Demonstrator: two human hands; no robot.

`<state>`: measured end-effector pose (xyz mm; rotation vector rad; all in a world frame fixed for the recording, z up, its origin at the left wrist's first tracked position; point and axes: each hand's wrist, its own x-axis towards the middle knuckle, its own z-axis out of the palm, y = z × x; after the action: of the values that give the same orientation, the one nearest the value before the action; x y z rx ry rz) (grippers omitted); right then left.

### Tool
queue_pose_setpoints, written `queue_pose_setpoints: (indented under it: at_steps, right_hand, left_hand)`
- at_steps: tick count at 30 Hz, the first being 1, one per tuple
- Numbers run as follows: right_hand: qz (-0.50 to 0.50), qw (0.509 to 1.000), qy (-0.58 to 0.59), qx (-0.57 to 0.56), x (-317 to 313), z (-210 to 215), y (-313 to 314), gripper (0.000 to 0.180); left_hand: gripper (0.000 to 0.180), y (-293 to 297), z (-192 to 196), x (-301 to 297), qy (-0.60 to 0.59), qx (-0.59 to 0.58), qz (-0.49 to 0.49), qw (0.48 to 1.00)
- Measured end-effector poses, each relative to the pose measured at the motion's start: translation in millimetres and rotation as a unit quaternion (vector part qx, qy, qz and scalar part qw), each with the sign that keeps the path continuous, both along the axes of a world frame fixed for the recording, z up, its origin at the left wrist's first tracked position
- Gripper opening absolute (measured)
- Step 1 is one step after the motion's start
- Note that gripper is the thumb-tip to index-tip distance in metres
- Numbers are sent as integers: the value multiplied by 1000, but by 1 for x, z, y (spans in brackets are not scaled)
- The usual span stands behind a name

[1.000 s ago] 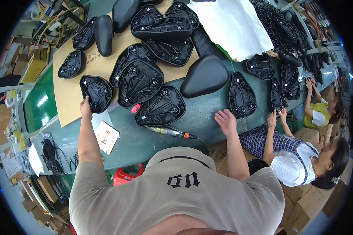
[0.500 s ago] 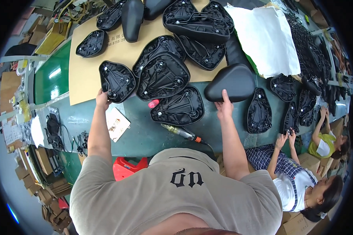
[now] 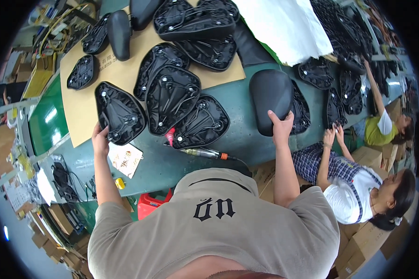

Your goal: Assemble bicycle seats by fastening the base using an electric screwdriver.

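My left hand grips the near edge of a black bike saddle, which lies underside up with its metal frame showing. In my right hand is a smooth black saddle, top side up, thumb on its cover and fingers hidden beneath. It overlaps part of an upturned saddle to its right. Between my hands lie upturned saddles, one resting partly over another. Just in front of them are a pink-red bottle-like item and a corded tool with a clear body and orange collar.
More saddles lie on a brown cardboard sheet across the green table. A white sheet covers the back right. A printed card and yellow item sit at front left. Two co-workers are at the right.
The right-hand saddle has moved right and turned more upright, over an upturned saddle. The left-hand saddle has turned and come nearer. My view has shifted, and the farther co-worker's arm now reaches out.
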<state>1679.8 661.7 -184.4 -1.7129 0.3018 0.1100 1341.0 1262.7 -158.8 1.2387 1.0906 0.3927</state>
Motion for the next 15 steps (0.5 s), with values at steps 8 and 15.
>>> queue_pose_setpoints:
  at_steps: [8, 15]
  right_hand:
    - [-92, 987, -61, 116, 29, 65, -58, 44]
    - [-218, 962, -132, 94, 141, 60, -115, 49]
  left_hand:
    - [53, -123, 111, 157, -75, 7, -180, 981]
    - [56, -328, 19, 294, -29, 109, -460, 880]
